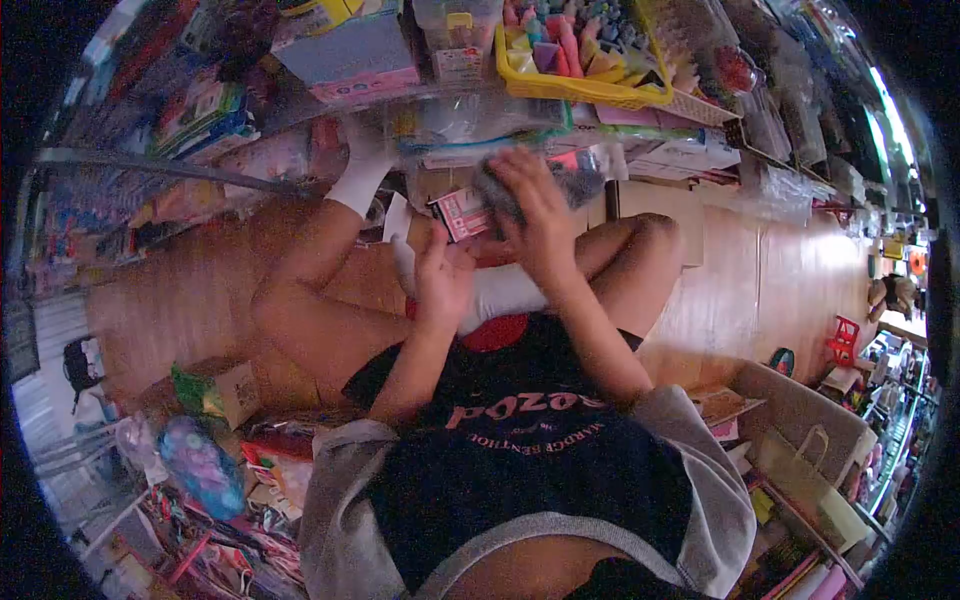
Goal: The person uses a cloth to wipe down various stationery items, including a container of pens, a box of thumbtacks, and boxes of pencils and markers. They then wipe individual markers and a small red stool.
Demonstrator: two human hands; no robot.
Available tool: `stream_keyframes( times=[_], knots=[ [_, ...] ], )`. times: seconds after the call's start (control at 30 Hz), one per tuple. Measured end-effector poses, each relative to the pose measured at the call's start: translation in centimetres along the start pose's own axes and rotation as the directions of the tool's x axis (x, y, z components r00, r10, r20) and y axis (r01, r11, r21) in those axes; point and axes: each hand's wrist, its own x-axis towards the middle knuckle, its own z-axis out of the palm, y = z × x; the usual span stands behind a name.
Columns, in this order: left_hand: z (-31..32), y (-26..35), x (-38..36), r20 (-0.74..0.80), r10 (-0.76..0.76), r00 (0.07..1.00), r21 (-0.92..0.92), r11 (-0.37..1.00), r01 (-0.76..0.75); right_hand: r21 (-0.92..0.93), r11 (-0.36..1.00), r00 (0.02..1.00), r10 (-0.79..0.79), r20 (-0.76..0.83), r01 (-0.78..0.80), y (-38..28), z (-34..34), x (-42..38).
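In the head view, my left hand (443,275) is at the lower left end of a red-and-white printed packet (464,214), its thumb against the edge. My right hand (535,205) lies over a dark grey, soft-looking bundle (580,182), fingers bent round its top. The bundle and the packet touch and may be one packaged item; the right hand hides where they meet. Motion smears the fingers somewhat. Below them are my crossed legs and a white sock (505,290). A white paper piece (397,220) is left of the packet.
A yellow basket (590,92) of colourful bottles stands on the shelf ahead, beside a grey-and-pink box (350,55). A cardboard box (800,450) sits behind me at right, bagged goods (200,465) at left. Farther right on the wooden floor (770,270) is a red stool (843,340).
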Motion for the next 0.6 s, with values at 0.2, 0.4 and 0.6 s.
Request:
stream_keyframes(
  times=[0.2, 0.4, 0.6],
  knots=[
    [-2.6, 1.6, 0.9, 0.024, 0.077, 0.997, -0.224, 0.972, -0.069, -0.106, 0.889, 0.873, 0.406, -0.271, -0.446, -0.4, -8.1, -1.9],
    [-3.7, 2.2, 1.4, 0.04, 0.049, 0.998, -0.401, 0.915, -0.029, 0.908, 0.402, 0.607, 0.753, -0.253, -0.121, 6.0, -9.0, -3.9],
    [-0.9, 0.5, 0.6, 0.158, -0.07, 0.985, -0.268, 0.957, 0.111, 0.988, -0.096, 0.705, 0.709, -0.016, 0.119, 1.1, -7.5, -0.7]
  ],
)
